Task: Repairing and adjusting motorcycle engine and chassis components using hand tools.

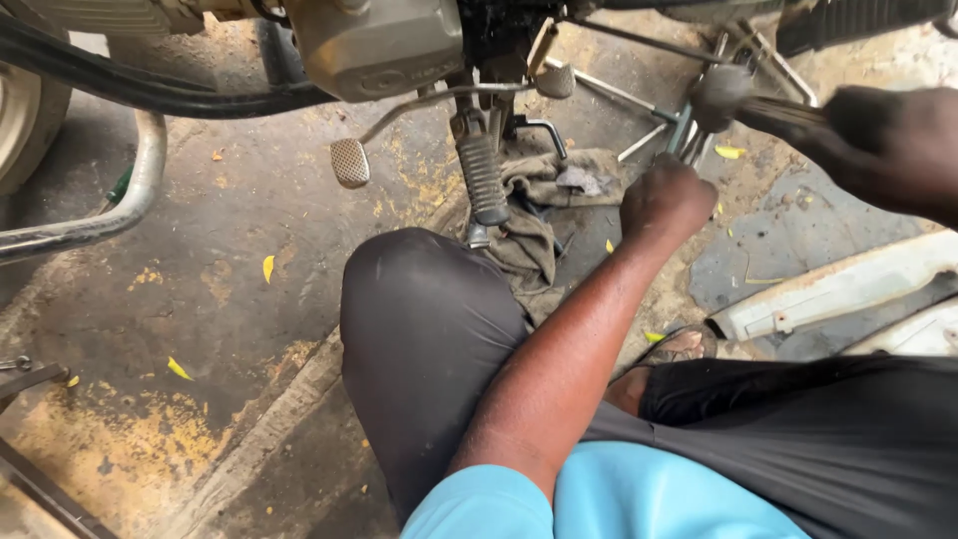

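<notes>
Head view: a motorbike point(379, 45) is seen from above, and it fills the top of the picture. Its grey engine case is at the top middle, and a thick black hose runs along the top left. The ground point(200, 299) is dirty concrete with yellow marks and small yellow leaves on it. A bent knee point(424, 329) in dark trousers is seen in the middle, and a light blue shirt is seen at the bottom edge. 2 pale flat panels point(848, 289) lie on the ground at the right. A dirty rag point(544, 200) lies under the bike, just past the knee. A black ribbed foot peg point(483, 180) hangs down from the bike, right above the rag. A small metal pedal point(349, 163) with a dotted face is seen to the left of the peg.

The left hand point(667, 200) is closed in a fist. It is held against thin metal rods point(689, 135) under the bike, but what is gripped inside the fist cannot be told. The right hand point(888, 145) is blurred at the top right. It is wrapped around a dark handle point(768, 112) with a round knob at its end. The knob is just above the left fist, near the rods.
</notes>
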